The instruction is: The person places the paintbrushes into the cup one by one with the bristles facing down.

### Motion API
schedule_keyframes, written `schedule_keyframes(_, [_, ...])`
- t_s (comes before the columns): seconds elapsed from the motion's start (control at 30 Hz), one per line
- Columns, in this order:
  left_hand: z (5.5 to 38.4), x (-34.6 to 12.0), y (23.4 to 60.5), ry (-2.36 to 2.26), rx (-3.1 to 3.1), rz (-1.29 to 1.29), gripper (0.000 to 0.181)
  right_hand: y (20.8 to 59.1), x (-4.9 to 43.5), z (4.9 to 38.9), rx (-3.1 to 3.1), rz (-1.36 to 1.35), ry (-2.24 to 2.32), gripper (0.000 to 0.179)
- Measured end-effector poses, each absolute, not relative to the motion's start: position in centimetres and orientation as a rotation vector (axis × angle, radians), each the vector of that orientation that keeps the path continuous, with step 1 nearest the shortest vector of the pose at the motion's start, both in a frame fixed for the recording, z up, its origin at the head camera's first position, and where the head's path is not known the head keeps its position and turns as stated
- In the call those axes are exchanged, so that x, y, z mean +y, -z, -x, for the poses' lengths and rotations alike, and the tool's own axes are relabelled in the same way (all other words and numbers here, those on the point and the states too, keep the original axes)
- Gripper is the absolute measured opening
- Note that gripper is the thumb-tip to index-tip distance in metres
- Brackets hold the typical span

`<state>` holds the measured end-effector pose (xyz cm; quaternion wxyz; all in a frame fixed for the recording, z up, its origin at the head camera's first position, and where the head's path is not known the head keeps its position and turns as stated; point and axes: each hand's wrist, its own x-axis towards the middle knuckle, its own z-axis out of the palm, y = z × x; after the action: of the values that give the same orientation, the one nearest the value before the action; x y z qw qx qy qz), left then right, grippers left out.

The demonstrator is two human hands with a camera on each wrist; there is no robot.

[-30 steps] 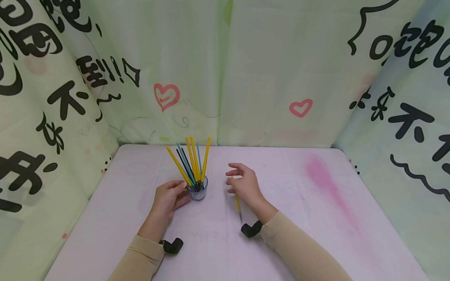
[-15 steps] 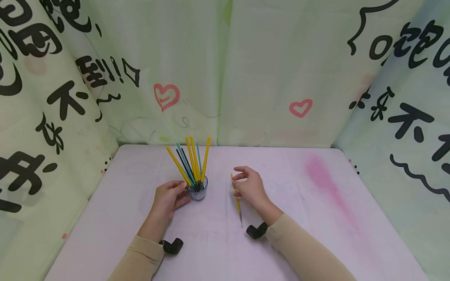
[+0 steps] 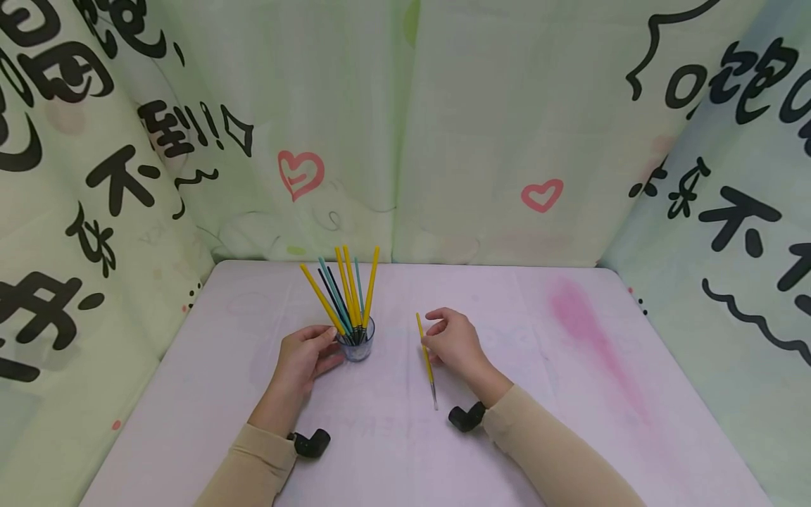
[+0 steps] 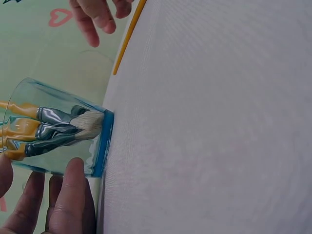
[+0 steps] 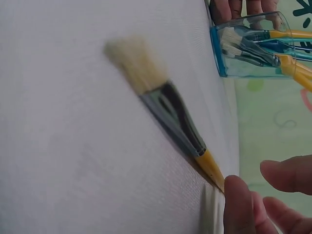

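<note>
My left hand [image 3: 310, 355] holds a small clear cup [image 3: 357, 350] from its left side, thumb by the rim and fingers against the wall. Several paintbrushes [image 3: 345, 296] with yellow, teal and black handles stand in it, bristles down, as the left wrist view shows. To the right, one yellow paintbrush [image 3: 428, 366] lies on the table, its bristle end toward me. My right hand [image 3: 459, 346] is beside its handle, with thumb and index finger apart. In the right wrist view a fingertip overlaps the handle of this flat, pale-bristled paintbrush [image 5: 170, 112].
A pale pink table [image 3: 380, 451] bears a darker pink smear [image 3: 592, 334] at the right. Light green curtains [image 3: 469, 127] with black writing and red hearts surround it on three sides. A black wrist device [image 3: 465, 417] sits at each cuff.
My right hand has moved a little to the right and toward me, off the handle's upper part. The yellow paintbrush has stayed where it lies. The left hand and the cup have not moved.
</note>
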<state>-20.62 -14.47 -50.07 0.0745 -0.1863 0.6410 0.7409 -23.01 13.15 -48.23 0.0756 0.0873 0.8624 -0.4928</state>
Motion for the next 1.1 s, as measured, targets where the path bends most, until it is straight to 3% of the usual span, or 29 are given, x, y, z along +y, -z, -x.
schedule_keyframes(1.1, [20.7,-14.5,50.1,-2.220,1.912,0.573,0.032,48.7,12.2,23.8,2.928,-0.064,0.808,0.043])
